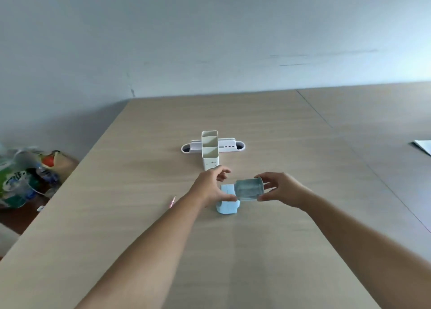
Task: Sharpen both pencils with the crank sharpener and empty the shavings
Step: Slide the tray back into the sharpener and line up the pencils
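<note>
A light blue crank sharpener (227,201) stands on the wooden table (140,215) in front of me. My left hand (213,187) grips its body from the left side. My right hand (279,189) holds the translucent blue-grey shavings drawer (248,189) just to the right of the sharpener, lifted slightly, thumb below and fingers on top. The drawer looks drawn out of the body or barely touching it. A pink pencil (172,202) lies on the table to the left of my left forearm. A second pencil does not show.
A white desk organiser (211,147) with two upright square compartments and a low tray stands behind the sharpener. A bag of bottles and rubbish (25,180) sits on the floor at the left. White paper (423,146) lies at the right table edge.
</note>
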The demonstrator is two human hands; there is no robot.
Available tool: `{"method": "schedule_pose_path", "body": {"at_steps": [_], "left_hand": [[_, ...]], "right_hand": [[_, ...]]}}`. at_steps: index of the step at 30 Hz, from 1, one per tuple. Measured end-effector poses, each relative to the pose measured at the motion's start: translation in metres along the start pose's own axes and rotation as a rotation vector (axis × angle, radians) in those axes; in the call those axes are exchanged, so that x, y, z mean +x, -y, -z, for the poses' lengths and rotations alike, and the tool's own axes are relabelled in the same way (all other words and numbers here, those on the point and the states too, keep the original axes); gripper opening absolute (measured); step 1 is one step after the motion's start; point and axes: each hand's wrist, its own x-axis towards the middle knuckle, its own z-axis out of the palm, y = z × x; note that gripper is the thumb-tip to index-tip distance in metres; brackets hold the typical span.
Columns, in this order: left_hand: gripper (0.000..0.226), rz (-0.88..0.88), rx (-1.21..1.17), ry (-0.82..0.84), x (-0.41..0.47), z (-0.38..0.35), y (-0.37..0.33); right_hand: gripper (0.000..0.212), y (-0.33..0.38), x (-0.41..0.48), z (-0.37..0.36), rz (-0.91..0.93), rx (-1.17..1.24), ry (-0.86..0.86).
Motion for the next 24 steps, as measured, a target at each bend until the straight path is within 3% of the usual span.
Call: {"method": "schedule_pose_path", "body": {"at_steps": [9, 12, 24], "left_hand": [[0.076, 0.093, 0.325, 0.117, 0.033, -0.036, 0.035], [0.068, 0.102, 0.297, 0.101, 0.044, -0.036, 0.043], [0.074, 0.121, 0.176, 0.121, 0.056, -0.032, 0.056]], "right_hand": [[0.056, -0.089, 0.019, -0.008, -0.18, -0.139, -0.012], [0.057, -0.096, 0.031, -0.023, -0.188, -0.153, -0.056], [0.062, -0.088, 0.062, -0.059, -0.191, -0.106, -0.028]]}}
